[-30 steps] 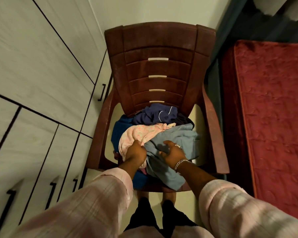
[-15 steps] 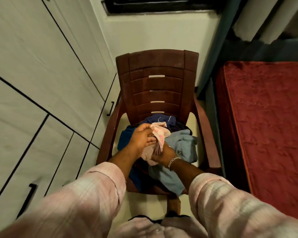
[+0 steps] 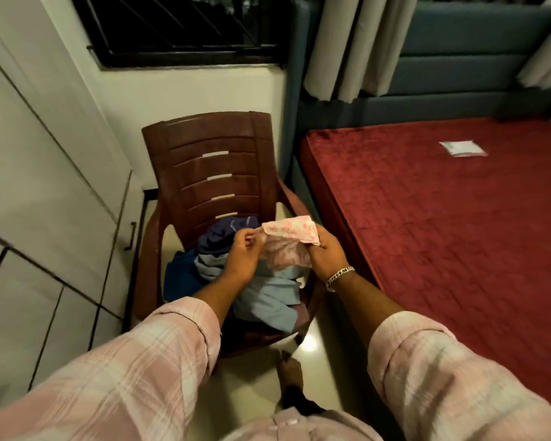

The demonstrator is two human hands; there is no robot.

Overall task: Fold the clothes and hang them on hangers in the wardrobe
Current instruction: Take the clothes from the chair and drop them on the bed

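Note:
A small pink patterned garment is lifted above the brown plastic chair. My left hand pinches its left edge and my right hand grips its right side. On the chair seat lies a heap of clothes: a light blue garment, a navy one and a darker blue one. The white wardrobe stands along the left with its doors closed. No hangers are in view.
A bed with a red mattress fills the right side, with a small white packet on it. Curtains and a barred window are behind. My foot stands on the pale floor by the chair.
Both hands have lifted the pink garment off the heap and carried it up and to the right. The view has risen and turned toward the bed.

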